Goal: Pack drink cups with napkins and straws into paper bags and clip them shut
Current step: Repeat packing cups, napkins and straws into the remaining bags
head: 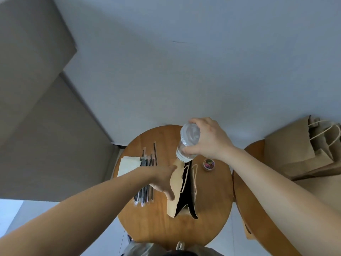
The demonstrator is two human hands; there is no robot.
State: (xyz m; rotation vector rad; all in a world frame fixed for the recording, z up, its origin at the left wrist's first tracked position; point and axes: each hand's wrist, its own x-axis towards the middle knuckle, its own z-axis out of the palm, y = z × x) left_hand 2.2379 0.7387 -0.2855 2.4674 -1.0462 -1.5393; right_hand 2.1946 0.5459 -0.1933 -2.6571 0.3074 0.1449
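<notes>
A brown paper bag (174, 193) stands open on the round wooden table (156, 226), its dark mouth facing up. My left hand (162, 182) holds the bag's left wall, thumb and fingers spread along the paper. My right hand (208, 139) grips a clear plastic drink cup (188, 143) by its lid end, tilted, with the cup's base just above the far end of the bag's mouth. White napkins (128, 165) lie at the table's left, with black wrapped straws (145, 182) beside them.
A small round tub of coloured paper clips (208, 164) sits right of the bag. A second wooden table (258, 209) on the right carries a pile of flat brown paper bags (295, 152) with twine handles. A grey wall lies behind.
</notes>
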